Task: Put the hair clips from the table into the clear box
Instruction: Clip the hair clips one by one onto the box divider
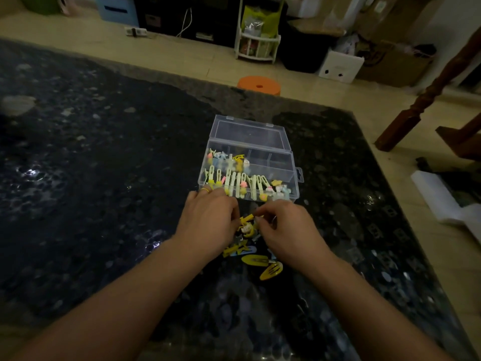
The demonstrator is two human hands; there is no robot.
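A clear plastic box [283, 165] with dividers stands open on the dark stone table [104, 165], its lid tipped back. Several pale and yellow hair clips [234, 182] lie in its near and left compartments. Just in front of the box a small pile of clips [248, 229] lies on the table, with two yellow snap clips [263, 264] nearest me. My left hand [208, 222] curls over the pile's left side; what its fingertips hold is hidden. My right hand [289, 230] pinches a yellow clip [246, 218] at the top of the pile.
Beyond the table's far edge sit an orange round stool [259, 85], a white rack [257, 45] and boxes on the floor. A wooden post [426, 92] leans at the right. White foam pieces [442, 201] lie on the floor by the table's right edge.
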